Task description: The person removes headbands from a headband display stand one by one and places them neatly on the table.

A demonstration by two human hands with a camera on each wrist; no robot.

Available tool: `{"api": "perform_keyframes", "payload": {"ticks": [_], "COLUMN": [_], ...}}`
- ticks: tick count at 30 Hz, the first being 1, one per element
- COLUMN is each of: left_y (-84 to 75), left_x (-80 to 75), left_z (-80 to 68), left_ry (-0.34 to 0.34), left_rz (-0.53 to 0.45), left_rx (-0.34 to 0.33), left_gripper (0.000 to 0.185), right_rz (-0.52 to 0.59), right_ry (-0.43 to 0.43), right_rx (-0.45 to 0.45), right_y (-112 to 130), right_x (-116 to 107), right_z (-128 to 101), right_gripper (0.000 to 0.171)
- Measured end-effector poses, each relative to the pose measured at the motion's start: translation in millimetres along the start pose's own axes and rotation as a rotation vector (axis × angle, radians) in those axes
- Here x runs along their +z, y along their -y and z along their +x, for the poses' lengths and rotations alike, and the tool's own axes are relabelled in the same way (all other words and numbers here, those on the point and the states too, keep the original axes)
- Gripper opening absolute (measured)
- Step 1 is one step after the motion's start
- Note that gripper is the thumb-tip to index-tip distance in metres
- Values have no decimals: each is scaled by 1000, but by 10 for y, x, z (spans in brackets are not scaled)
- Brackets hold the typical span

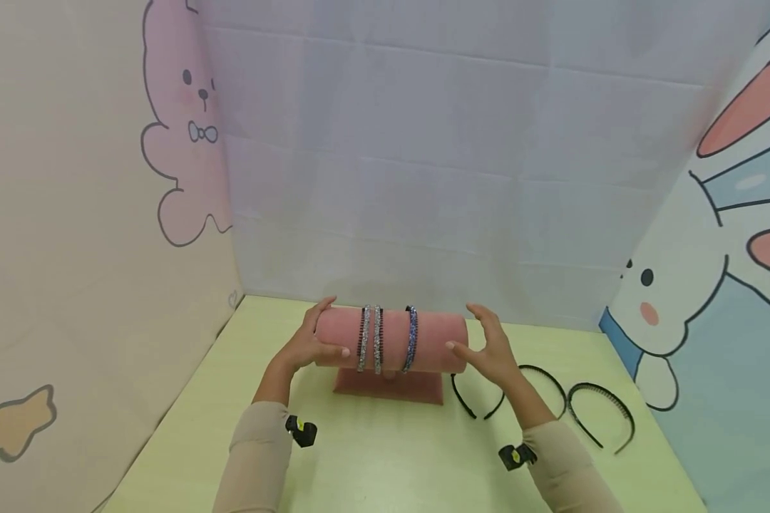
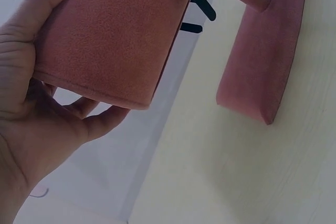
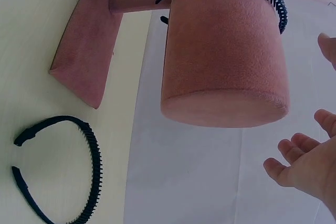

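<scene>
Beige sleeves (image 1: 257, 456) come up from the bottom of the head view toward a pink velvet headband stand (image 1: 391, 340) on the pale green tabletop (image 1: 385, 463). On its left end the left hand (image 1: 308, 343) wraps thumb and fingers (image 2: 100, 121) round the padded roll. Beside the right end the right hand (image 1: 490, 349) is spread, fingers (image 3: 294, 153) straight and apart from the velvet, holding nothing. Three headbands ride the roll: two silver rhinestone headbands (image 1: 370, 338) side by side and a blue rhinestone headband (image 1: 411, 338) nearer the right end. Two black toothed headbands (image 1: 599, 413) lie on the tabletop to the right of the stand's base (image 1: 388, 387). Judging by this, the stand is being steadied or positioned at both ends. Any next move calls for the right hand to meet the roll's end squarely, without knocking the blue band.
</scene>
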State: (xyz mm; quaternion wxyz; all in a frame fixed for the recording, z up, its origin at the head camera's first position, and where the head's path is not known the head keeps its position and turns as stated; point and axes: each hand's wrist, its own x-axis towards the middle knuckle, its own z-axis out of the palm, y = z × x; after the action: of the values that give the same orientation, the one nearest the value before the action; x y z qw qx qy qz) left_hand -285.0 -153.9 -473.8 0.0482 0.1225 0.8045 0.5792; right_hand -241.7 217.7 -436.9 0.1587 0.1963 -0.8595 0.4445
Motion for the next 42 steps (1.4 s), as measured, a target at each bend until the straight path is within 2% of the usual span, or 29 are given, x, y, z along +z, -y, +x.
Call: {"api": "perform_keyframes", "payload": {"ticks": [4, 6, 11, 15, 23, 28, 35, 42], "left_y": [-57, -140, -314, -305, -16, 41, 8, -248], "left_x": [-22, -23, -18, -10, 24, 48, 60, 44], "left_z": [-20, -67, -170, -172, -22, 7, -8, -131], "left_ry": [22, 30, 10, -9, -48, -69, -62, -29], "left_rz": [1, -11, -26, -40, -76, -70, -79, -64], "left_rx": [-20, -19, -37, -44, -42, -22, -39, -18], "left_gripper": [102, 97, 92, 93, 95, 94, 95, 93], "right_rz": [11, 16, 27, 18, -2, -28, -152, -210], "right_ry": [16, 25, 69, 117, 219, 259, 306, 368], "right_rx": [15, 20, 11, -1, -40, -72, -100, -82], "right_y": [31, 42, 70, 84, 67, 57, 56, 118], "right_x": [24, 37, 72, 95, 152, 189, 253, 286], "right_z": [52, 75, 146, 215, 343, 402, 497, 614], "right_gripper": [79, 80, 81, 82, 86, 86, 87, 91]}}
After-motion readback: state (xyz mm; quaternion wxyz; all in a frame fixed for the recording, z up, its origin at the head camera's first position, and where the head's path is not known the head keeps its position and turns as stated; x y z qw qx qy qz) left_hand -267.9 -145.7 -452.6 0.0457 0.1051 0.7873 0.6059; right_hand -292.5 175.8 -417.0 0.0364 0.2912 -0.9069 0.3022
